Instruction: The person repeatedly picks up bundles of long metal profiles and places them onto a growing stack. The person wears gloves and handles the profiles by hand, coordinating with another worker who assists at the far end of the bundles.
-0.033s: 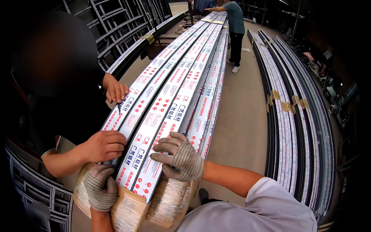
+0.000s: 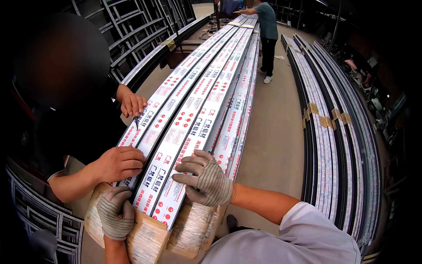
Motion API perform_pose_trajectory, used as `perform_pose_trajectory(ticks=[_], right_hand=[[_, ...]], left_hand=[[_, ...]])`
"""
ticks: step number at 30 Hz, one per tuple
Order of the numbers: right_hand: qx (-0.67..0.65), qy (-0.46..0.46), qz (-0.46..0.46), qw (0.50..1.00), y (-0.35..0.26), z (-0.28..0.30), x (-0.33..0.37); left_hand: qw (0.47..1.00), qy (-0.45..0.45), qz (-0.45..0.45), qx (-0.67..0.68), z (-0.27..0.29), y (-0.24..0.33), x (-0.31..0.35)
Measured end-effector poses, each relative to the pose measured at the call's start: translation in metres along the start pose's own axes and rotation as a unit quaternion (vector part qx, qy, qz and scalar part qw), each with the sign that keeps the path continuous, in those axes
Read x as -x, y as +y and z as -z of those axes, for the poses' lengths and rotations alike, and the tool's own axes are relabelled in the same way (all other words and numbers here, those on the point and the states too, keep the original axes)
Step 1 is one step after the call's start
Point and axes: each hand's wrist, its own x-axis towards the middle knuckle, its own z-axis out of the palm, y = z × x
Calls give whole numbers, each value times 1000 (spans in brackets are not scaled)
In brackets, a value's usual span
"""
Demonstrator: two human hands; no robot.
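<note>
I think I steady the film-wrapped profiles [image 2: 187,119]: right hand [image 2: 204,178] half-open upon them, left hand [image 2: 115,213] curled, its hold I cannot tell. Next move probably calls for even pressure.

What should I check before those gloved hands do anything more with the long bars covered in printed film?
1. Left hand and right hand gloved: ok; both wear striped knit.
2. Right hand at the film-covered profiles: ok; its fingers lie across their near end.
3. Left hand's hold at the cardboard wrapping: cannot tell; the curled hand hides it.
4. Co-worker's hands away from the profiles: not ok; near hand and far hand are both at the left edge.
5. Teal-shirted person holding the far end: cannot tell; an arm reaches over, but the grip is too small to judge.
</note>
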Motion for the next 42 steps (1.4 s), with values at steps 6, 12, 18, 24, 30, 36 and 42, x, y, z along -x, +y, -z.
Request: perform_pose_trajectory(ticks=[6, 12, 18, 24, 30, 36, 42], right_hand=[[39, 8, -21, 999, -12, -1, 1], [69, 6, -40, 997, -27, -6, 3], [92, 29, -27, 995, -35, -14, 6], [96, 36, -27, 994, -48, -23, 12], [76, 26, -58, 995, -72, -31, 27], [44, 7, -120, 992, -110, -33, 42], [0, 19, -158, 987, -143, -42, 66]], left_hand=[[1000, 1, -8, 19, 2, -1, 1], [999, 1, 11, 35, 8, 1, 6], [997, 1, 35, 67, 9, -7, 12], [998, 9, 35, 58, 13, -11, 14], [989, 17, 79, 121, 10, -13, 18], [979, 41, 102, 172, 3, -14, 20], [974, 40, 118, 190, 7, -16, 27]])
